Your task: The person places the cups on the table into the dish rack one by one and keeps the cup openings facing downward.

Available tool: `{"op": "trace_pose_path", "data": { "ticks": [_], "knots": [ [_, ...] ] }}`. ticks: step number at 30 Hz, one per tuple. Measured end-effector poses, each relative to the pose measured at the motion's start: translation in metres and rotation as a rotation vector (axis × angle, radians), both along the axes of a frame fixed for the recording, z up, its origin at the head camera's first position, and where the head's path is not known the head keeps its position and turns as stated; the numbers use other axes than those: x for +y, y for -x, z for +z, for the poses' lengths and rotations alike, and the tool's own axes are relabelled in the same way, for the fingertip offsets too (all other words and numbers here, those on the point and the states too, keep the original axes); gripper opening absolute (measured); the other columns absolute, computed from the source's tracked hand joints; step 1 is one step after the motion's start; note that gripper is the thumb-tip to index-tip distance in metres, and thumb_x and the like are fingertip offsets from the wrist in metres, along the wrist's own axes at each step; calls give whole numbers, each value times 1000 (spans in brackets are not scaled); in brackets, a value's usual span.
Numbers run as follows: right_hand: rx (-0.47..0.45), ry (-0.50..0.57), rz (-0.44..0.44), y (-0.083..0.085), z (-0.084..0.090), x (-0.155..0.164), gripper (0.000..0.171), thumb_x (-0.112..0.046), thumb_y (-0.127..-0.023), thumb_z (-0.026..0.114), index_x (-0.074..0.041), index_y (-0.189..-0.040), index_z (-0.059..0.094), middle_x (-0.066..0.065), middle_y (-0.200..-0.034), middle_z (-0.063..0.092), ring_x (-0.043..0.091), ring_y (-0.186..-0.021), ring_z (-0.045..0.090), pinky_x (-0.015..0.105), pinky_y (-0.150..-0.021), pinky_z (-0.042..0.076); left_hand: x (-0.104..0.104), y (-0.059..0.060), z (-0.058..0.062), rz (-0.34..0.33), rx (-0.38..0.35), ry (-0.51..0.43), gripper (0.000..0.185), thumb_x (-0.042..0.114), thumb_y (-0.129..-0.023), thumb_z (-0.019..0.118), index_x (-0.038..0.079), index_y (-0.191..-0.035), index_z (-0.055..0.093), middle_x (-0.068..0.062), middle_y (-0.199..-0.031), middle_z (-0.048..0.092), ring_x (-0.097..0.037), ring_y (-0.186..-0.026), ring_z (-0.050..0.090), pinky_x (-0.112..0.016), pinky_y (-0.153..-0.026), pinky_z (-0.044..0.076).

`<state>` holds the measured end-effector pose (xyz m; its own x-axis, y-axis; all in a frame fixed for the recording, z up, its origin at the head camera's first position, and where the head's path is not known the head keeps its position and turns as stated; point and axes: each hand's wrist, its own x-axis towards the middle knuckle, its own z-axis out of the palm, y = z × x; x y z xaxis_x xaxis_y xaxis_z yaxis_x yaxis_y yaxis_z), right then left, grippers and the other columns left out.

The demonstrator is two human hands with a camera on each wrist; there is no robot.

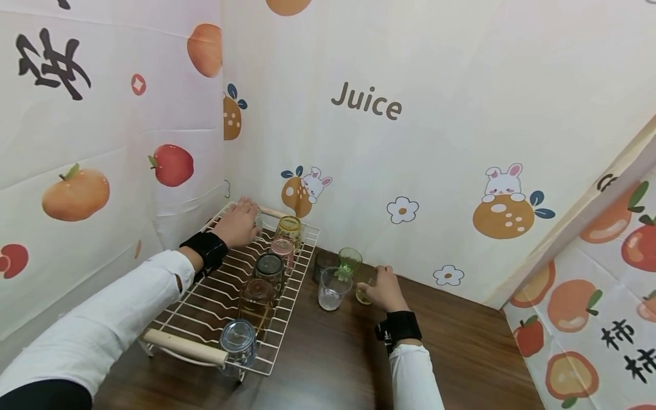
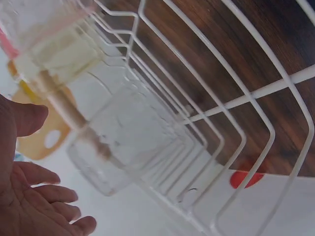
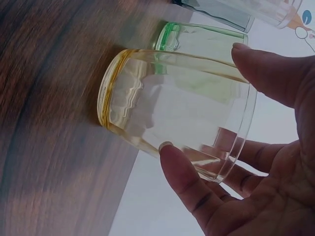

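your right hand (image 3: 256,162) curls around the yellow-tinted glass tumbler (image 3: 172,110) on the dark wooden desk (image 1: 333,364), tight beside the green glass (image 3: 202,37). your left hand (image 1: 238,223), fingers spread, hovers near a clear glass (image 2: 123,142) at the white wire rack's (image 1: 205,307) far edge.

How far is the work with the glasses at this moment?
Done: several glasses stand in the wire rack. In hand: the right hand grips a yellow glass on the table; the left hand is at a clear glass in the rack. Left: three glasses on the table.
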<state>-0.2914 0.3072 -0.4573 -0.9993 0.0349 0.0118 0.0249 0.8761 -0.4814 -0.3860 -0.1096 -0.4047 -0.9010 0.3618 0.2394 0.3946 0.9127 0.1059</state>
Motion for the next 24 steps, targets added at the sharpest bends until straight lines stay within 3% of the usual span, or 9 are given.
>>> {"op": "trace_pose_path", "data": {
  "ticks": [6, 13, 18, 24],
  "knots": [
    [11, 52, -21, -1, -7, 3, 75, -34, -100, 75, 9, -154, 45, 34, -154, 42, 52, -144, 46, 63, -115, 48, 3, -22, 10, -46, -13, 38, 70, 26, -107, 62, -18, -155, 37, -40, -165, 34, -54, -160, 27, -68, -129, 29],
    [61, 68, -38, -7, -16, 5, 75, -32, -101, 75, 9, -155, 43, 35, -155, 41, 53, -143, 47, 64, -115, 48, 11, -54, 26, -104, -3, 6, 70, 27, -106, 65, -17, -155, 40, -38, -163, 40, -54, -158, 32, -69, -128, 29],
    [77, 55, -34, -12, -18, 5, 77, -33, -102, 72, 10, -158, 40, 36, -156, 40, 54, -145, 46, 64, -115, 48, 15, -67, 35, -111, -24, -5, 73, 30, -107, 63, -14, -159, 36, -36, -166, 37, -54, -161, 26, -70, -130, 26],
    [81, 59, -23, -10, -16, 3, 78, -33, -103, 71, 10, -159, 38, 36, -156, 39, 54, -144, 47, 64, -115, 48, 13, -77, 47, -127, 27, -7, 72, 31, -108, 62, -10, -161, 35, -33, -168, 36, -53, -162, 22, -70, -130, 24]
  ]
}}
